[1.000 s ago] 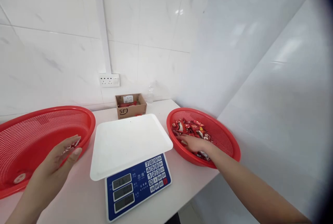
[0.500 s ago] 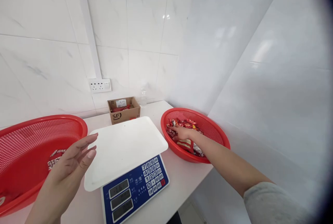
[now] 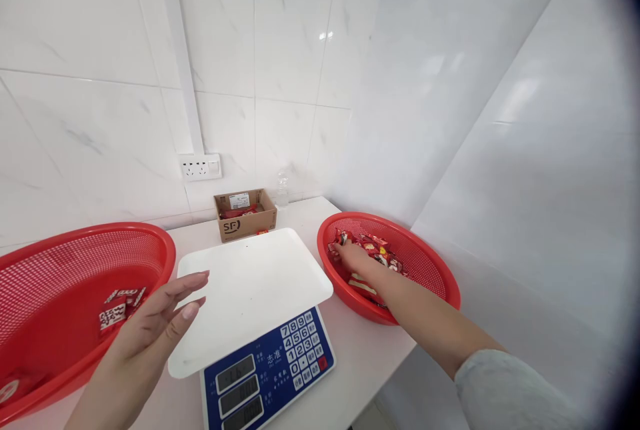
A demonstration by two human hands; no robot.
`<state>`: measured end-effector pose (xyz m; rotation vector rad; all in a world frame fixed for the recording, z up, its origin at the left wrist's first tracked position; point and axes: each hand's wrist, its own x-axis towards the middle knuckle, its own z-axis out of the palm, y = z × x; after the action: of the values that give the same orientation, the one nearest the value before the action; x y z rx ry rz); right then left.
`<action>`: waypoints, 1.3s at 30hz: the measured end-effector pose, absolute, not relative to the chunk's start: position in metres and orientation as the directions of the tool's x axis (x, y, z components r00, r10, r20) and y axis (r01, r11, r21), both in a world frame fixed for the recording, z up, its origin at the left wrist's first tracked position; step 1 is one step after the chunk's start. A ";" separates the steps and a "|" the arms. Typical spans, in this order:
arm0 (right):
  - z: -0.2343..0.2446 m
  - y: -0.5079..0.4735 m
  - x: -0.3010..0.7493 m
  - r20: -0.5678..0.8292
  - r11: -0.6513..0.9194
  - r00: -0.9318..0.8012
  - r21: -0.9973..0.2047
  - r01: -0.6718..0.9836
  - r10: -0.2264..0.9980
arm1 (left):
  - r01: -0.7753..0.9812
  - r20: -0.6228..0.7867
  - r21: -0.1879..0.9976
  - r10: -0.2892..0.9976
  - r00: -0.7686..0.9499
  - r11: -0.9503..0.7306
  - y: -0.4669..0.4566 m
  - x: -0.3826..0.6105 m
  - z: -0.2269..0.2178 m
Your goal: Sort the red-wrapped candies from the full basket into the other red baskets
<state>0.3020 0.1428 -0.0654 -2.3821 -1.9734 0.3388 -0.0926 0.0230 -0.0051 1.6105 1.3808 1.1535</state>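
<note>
My right hand (image 3: 356, 259) reaches into the right red basket (image 3: 430, 263) and rests among red candy packets (image 3: 380, 251); its fingers are buried in the pile, so I cannot make out a grip. My left hand (image 3: 155, 323) hovers with fingers stretched out and empty, between the left red basket (image 3: 75, 243) and the white tray of the scale (image 3: 250, 287). A few red packets (image 3: 120, 310) lie in the left basket.
The scale's blue keypad and displays (image 3: 270, 377) face me at the table's front edge. A small cardboard box (image 3: 245, 215) stands by the wall behind the scale, a clear bottle (image 3: 283, 189) beside it. Tiled walls close in behind and to the right.
My left hand has drawn away from the left basket toward the scale tray, leaving packets in the basket. My right hand has shifted further back into the candy pile.
</note>
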 end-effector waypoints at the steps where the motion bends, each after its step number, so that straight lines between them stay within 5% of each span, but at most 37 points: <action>1: -0.062 0.143 0.307 -0.150 -0.223 0.199 -0.158 0.962 0.968 | 0.340 0.168 0.926 0.985 0.027 -0.167 0.023 -0.094 -0.006; 10: -0.031 0.138 0.347 -0.074 -0.284 0.276 -0.155 0.946 0.958 | 0.194 0.154 0.968 0.988 0.029 -0.156 0.023 -0.098 -0.005; 29: -0.061 0.159 0.338 0.059 -0.164 0.181 -0.222 0.961 0.982 | 0.161 0.197 0.965 0.977 0.080 -0.208 0.017 -0.099 -0.003; 34: -0.032 0.151 0.332 0.177 -0.154 0.227 -0.352 0.923 0.958 | 0.159 0.198 0.965 0.978 0.066 -0.206 0.016 -0.098 -0.001; 39: 0.008 0.124 0.287 0.348 0.022 0.224 -0.582 0.813 0.910 | 0.171 0.172 0.966 0.974 0.149 -0.196 0.015 -0.094 -0.001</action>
<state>0.2874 0.1242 0.0082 -1.7960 -1.5980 0.1756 -0.0938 0.0147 -0.0007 1.5451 1.1478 1.1488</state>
